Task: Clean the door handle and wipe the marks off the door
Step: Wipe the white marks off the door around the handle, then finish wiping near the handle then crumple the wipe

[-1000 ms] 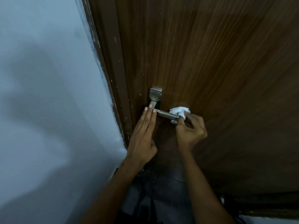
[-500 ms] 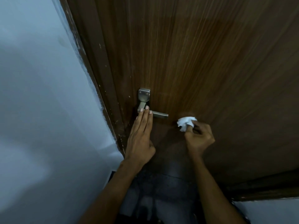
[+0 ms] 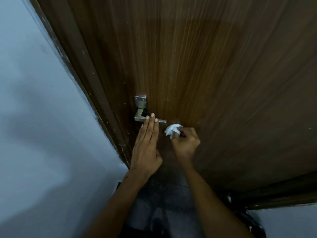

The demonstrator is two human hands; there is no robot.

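A brown wood-grain door (image 3: 214,69) fills the upper and right part of the head view. Its silver lever handle (image 3: 139,117) sits near the door's left edge, under a square plate. My left hand (image 3: 145,146) lies flat with straight fingers, the fingertips resting across the lever. My right hand (image 3: 186,143) pinches a crumpled white tissue (image 3: 172,129) just below and right of the lever's free end, close to the door's surface. Whether the tissue touches the handle I cannot tell.
A dark door frame (image 3: 96,103) with pale chips runs diagonally down the left of the door. A light grey wall (image 3: 42,134) lies left of it. Dark floor (image 3: 164,203) shows between my forearms, and a pale strip at the bottom right.
The tissue in my right hand left the lever's end, swung out to the right, and is now back near the lever's tip. My left fingers stayed on the lever.
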